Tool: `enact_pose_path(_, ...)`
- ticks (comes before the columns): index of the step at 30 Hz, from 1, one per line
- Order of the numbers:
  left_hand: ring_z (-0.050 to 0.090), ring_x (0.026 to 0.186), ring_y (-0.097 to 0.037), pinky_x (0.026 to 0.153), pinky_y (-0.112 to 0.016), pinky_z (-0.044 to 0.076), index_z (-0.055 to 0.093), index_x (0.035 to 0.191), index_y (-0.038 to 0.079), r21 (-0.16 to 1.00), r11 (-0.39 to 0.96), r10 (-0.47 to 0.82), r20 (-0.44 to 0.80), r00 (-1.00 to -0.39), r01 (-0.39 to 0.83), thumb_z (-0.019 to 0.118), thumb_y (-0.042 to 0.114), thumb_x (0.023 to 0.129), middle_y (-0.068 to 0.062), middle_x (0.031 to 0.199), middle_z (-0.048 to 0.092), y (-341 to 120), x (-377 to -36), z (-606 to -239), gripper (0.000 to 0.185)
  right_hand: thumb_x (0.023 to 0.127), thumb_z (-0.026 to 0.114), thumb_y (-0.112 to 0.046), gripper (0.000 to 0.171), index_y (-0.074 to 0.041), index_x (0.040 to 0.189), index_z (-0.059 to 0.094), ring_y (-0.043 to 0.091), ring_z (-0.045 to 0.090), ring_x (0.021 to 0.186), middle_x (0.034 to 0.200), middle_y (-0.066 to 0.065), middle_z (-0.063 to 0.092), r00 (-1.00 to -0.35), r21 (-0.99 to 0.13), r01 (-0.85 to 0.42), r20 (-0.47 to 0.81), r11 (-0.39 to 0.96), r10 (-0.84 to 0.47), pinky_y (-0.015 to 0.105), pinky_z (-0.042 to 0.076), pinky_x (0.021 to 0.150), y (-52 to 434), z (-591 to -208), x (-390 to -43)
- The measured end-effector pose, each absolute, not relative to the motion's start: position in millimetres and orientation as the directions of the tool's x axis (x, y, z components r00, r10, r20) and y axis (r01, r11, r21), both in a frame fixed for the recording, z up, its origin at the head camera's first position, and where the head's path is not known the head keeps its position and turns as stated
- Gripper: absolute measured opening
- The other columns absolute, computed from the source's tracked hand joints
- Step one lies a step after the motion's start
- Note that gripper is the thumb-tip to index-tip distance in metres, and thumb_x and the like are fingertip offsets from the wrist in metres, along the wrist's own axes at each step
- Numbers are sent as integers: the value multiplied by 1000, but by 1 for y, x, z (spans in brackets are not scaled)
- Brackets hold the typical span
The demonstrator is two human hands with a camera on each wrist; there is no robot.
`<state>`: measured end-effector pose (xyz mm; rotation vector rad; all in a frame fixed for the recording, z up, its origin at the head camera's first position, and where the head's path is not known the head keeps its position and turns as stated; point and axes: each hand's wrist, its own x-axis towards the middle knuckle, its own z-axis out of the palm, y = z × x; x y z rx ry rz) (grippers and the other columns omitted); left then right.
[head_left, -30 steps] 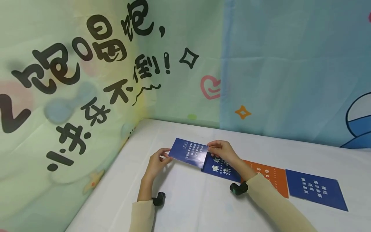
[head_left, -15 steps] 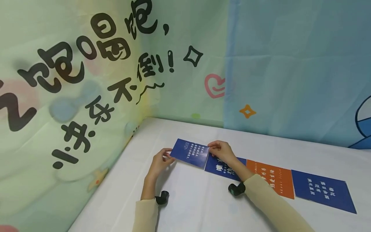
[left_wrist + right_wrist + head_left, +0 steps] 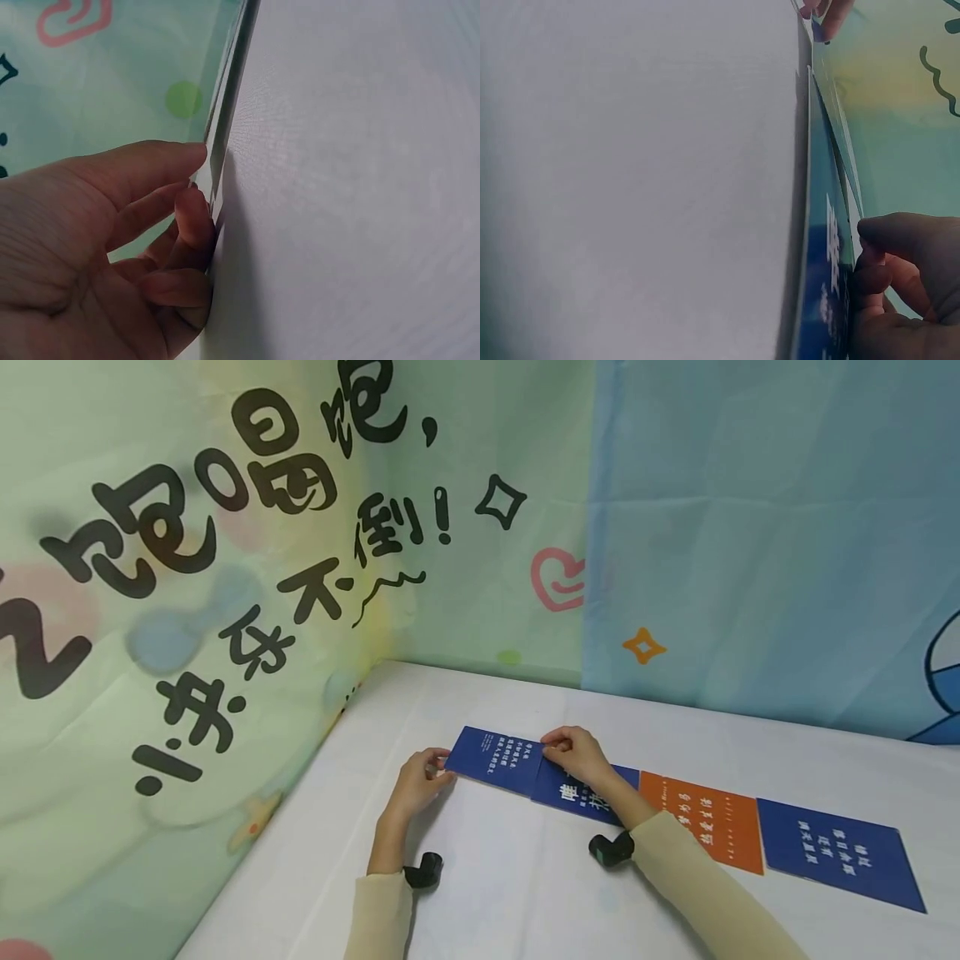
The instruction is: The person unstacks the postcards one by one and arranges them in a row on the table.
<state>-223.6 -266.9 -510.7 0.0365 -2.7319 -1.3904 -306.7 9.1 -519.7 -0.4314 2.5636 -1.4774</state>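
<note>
A blue card (image 3: 491, 762) printed with white Chinese characters is held between both hands at the left end of a row. My left hand (image 3: 415, 782) pinches its left edge; in the left wrist view that hand's (image 3: 112, 240) thumb and fingertip meet at the thin edge. My right hand (image 3: 581, 755) pinches its far right corner, also seen in the right wrist view at the right hand's (image 3: 911, 274) thumb. The held card's right edge lies over the left side of a second blue card (image 3: 555, 789) with large white characters. My right hand and forearm hide part of that second card.
Rightward along the row lie an orange card (image 3: 720, 818) and another blue card (image 3: 840, 852), edge to edge on the white tabletop (image 3: 510, 877). Printed fabric (image 3: 712, 527) rises behind the table, and a green printed sheet (image 3: 97, 693) stands along its left side.
The held card has lost its bright glare, and its right edge now overlaps the second card slightly. Both hands keep their pinch. The head view has shifted a little.
</note>
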Motion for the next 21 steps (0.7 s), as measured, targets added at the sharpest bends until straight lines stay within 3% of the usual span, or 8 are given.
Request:
enact_pose_path(12,54,77,-18,63,-27,51,63,120,-5,818,574,-69,1,-998,-39,71,5,86,-16,99,59,-264,-222,-509,37,91,64,-5,22,6,109,66,19,47,78,92,13,54,-948,-861,-164,2,482,-318,26,41,66,10,-520,-306)
enact_pose_path(21,54,78,-18,61,-25,50,62,121,-6,804,593,-69,-11,-998,-49,71,8,86,-14,98,58,-264,-221,-510,38,90,64,-8,20,4,105,67,19,48,74,86,11,57,-937,-894,-201,56,401,-345,26,41,64,14,-521,-301)
